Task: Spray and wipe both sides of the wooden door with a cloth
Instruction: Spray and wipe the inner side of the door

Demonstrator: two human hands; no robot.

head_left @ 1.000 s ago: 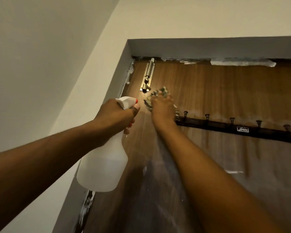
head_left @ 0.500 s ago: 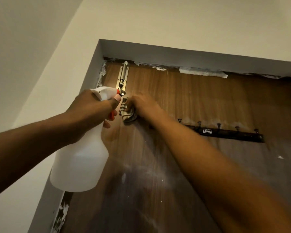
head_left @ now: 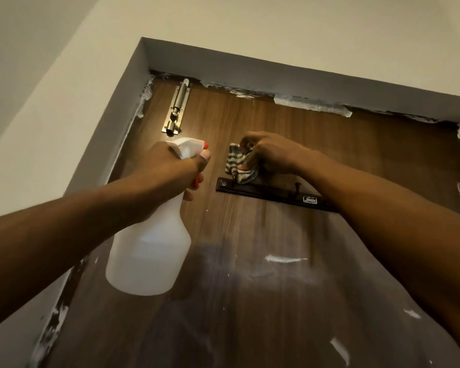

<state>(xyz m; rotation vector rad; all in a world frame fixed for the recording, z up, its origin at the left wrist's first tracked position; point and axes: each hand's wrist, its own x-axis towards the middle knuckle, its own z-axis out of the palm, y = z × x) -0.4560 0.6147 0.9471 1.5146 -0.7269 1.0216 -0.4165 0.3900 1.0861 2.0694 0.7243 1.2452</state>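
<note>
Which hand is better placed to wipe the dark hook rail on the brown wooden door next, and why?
Right. The right hand grips the grey striped cloth at one end of the dark hook rail; the left hand grips the white plastic spray bottle.

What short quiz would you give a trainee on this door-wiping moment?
1. True or false: the left hand grips the spray bottle.
2. The right hand holds the striped cloth against the door: A) on the frame, B) by the left end of the hook rail, C) on the hinge.
3. Fill in: the metal fitting near the door's top left corner is a sliding ____.
Key: 1 true; 2 B; 3 bolt.
</note>
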